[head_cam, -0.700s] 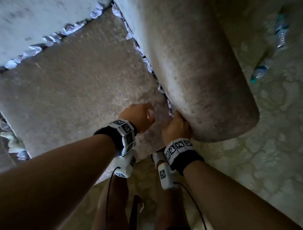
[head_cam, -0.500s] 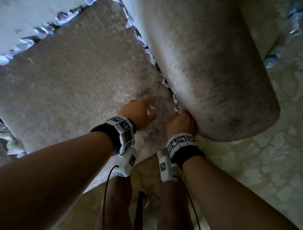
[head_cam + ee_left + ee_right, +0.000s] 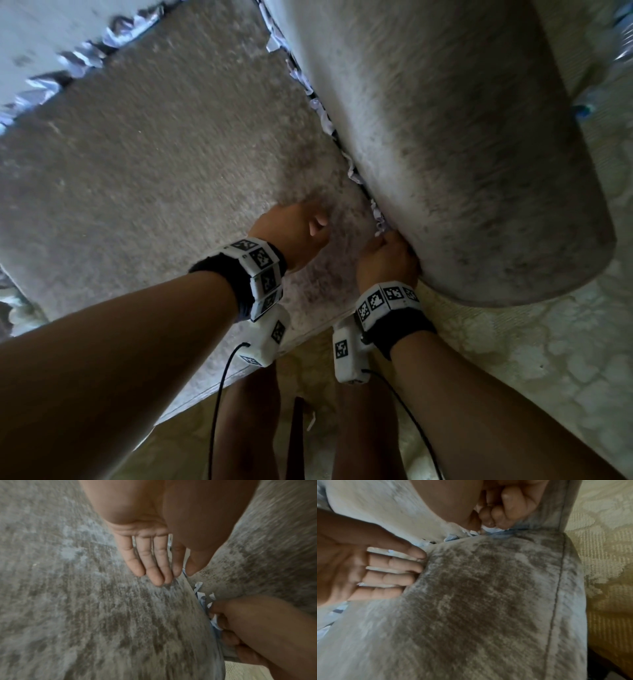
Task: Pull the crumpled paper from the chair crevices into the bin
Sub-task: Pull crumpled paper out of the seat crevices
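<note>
A grey velvet seat cushion [image 3: 164,164] meets a thick rounded armrest [image 3: 462,147] on the right. White crumpled paper [image 3: 322,113] is stuffed along the crevice between them. At the front end of that crevice my right hand [image 3: 387,257] pinches a piece of crumpled paper [image 3: 489,528] between thumb and curled fingers [image 3: 498,513]; the same piece of crumpled paper [image 3: 212,622] pokes out by its knuckles. My left hand [image 3: 298,233] lies beside it with straight fingers [image 3: 154,563] touching the cushion and holds nothing. No bin is in view.
More paper lines the back crevice [image 3: 85,58] and the left edge [image 3: 13,308] of the seat. A patterned pale carpet [image 3: 548,359] surrounds the chair. Plastic bottles [image 3: 582,106] lie on it beyond the armrest. My legs [image 3: 246,428] stand at the seat's front edge.
The head view has drifted so the chair sits lower and to the right in frame. The left thumb has lifted off the fist. The right hand stays at the crevice's front end.
</note>
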Demonstrator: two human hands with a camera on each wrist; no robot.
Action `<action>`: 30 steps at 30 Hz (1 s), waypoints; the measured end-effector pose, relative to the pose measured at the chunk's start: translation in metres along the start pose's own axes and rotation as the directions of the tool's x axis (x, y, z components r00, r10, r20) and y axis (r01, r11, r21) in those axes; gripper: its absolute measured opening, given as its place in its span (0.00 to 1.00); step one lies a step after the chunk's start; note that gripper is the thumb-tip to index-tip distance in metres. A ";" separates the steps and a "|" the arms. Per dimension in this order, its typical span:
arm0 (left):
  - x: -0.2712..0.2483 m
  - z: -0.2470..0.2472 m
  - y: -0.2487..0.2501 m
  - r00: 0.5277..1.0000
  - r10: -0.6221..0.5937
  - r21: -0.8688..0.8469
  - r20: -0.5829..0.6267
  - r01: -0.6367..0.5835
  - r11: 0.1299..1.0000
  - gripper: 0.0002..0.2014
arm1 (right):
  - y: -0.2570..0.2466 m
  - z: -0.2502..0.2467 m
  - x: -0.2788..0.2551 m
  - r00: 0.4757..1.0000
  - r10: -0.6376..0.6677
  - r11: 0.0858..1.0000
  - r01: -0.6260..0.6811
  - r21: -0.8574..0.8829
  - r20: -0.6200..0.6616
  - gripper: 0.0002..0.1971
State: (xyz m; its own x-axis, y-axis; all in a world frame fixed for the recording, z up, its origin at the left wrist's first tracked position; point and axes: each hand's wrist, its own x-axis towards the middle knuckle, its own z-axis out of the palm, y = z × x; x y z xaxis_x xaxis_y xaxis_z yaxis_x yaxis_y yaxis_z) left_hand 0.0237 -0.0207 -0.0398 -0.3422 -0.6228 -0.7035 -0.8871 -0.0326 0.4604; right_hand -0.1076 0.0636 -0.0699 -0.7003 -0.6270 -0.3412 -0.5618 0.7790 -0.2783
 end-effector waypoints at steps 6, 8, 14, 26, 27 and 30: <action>0.020 -0.008 0.020 0.997 0.067 0.030 -0.031 -0.066 0.997 0.10 | 0.008 -0.013 -0.010 0.985 -0.172 0.977 0.175 0.122 -0.029 0.12; 0.029 -0.008 0.028 0.995 0.093 0.061 -0.048 -0.090 0.994 0.12 | 0.011 -0.017 -0.014 0.981 -0.184 0.968 0.172 0.181 0.053 0.16; 0.054 -0.002 0.049 0.993 0.072 0.073 -0.091 -0.066 0.995 0.21 | 0.020 -0.013 -0.018 0.955 -0.295 0.904 0.283 0.321 -0.010 0.15; 0.077 -0.002 0.064 0.982 0.014 0.266 -0.187 0.037 0.963 0.13 | 0.030 -0.011 -0.005 0.930 -0.336 0.825 0.366 0.431 -0.148 0.12; 0.078 -0.001 0.064 0.982 0.011 0.257 -0.187 0.038 0.966 0.13 | 0.030 -0.011 -0.004 0.931 -0.333 0.834 0.364 0.414 -0.147 0.12; 0.073 0.002 0.059 0.984 0.049 0.236 -0.172 -0.008 0.972 0.17 | 0.030 -0.013 -0.005 0.937 -0.326 0.859 0.349 0.374 -0.126 0.11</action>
State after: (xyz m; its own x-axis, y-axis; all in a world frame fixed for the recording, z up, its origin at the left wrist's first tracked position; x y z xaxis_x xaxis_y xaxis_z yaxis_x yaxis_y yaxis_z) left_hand -0.0543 -0.0669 -0.0652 -0.3275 -0.7485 -0.5766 -0.9325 0.1579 0.3248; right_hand -0.1269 0.0899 -0.0650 -0.5288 -0.8408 -0.1158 -0.5625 0.4494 -0.6940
